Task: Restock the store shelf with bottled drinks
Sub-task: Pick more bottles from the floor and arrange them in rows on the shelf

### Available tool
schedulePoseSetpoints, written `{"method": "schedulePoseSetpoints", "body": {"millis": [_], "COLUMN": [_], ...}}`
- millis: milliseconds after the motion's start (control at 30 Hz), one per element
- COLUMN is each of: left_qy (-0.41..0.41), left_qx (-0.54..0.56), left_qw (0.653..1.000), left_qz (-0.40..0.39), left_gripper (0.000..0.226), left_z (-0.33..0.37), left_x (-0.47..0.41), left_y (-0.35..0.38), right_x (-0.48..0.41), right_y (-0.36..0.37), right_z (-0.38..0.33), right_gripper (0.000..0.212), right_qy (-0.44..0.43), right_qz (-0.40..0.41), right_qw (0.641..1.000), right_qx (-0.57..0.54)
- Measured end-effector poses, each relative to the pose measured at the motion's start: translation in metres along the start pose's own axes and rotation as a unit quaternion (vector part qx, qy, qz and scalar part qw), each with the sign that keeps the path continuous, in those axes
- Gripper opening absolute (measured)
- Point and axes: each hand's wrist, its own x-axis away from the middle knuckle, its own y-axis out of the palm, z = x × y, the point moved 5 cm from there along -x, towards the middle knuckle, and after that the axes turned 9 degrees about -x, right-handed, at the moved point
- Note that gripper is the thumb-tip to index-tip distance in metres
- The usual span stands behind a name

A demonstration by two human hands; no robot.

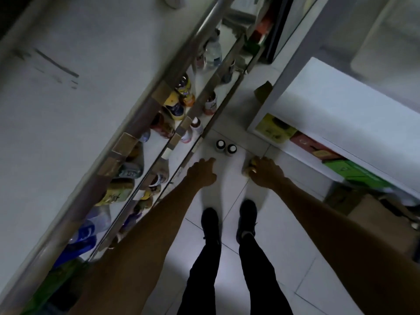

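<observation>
I look straight down at a white tiled floor. Two bottles with dark caps, one [220, 145] and the other [231, 150], stand side by side on the floor ahead of my feet. My left hand [203, 172] hangs just below them, fingers loosely curled, holding nothing. My right hand [264, 172] is closed on a yellowish bottle [249, 167], mostly hidden by the fingers. The glass-fronted shelf unit [145, 123] runs along my left, with several bottled drinks [181, 96] on its tiers.
A white rack [341, 105] on the right holds green and red boxes [347, 169]. A cardboard box [381, 219] sits on the floor below it. My two dark shoes [227, 220] stand in the aisle between the shelf and the rack.
</observation>
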Motion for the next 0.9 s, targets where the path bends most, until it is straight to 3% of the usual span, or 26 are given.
{"method": "schedulePoseSetpoints", "body": {"millis": [233,500,700,900], "left_qy": [-0.053,-0.102,-0.094,-0.104], "left_qx": [0.092,0.106,0.146,0.219], "left_qw": [0.994,0.985,0.982,0.970], "left_qz": [-0.036,-0.086,-0.073,-0.013], "left_gripper": [0.065,0.061,0.055,0.051], "left_z": [-0.005,-0.046,-0.064,-0.085], "left_x": [-0.072,-0.148,-0.222,-0.308], "left_y": [0.078,0.194,0.263,0.300], "right_x": [-0.075,-0.151,-0.212,-0.298], "right_y": [0.061,0.174,0.245,0.267], "right_z": [0.035,0.088,0.110,0.119], "right_gripper": [0.056,0.059,0.056,0.058], "right_qy": [0.005,0.027,0.038,0.034], "right_qz": [-0.017,-0.043,-0.044,-0.014], "right_qw": [0.999,0.990,0.982,0.983], "right_qx": [-0.040,-0.135,-0.181,-0.179]}}
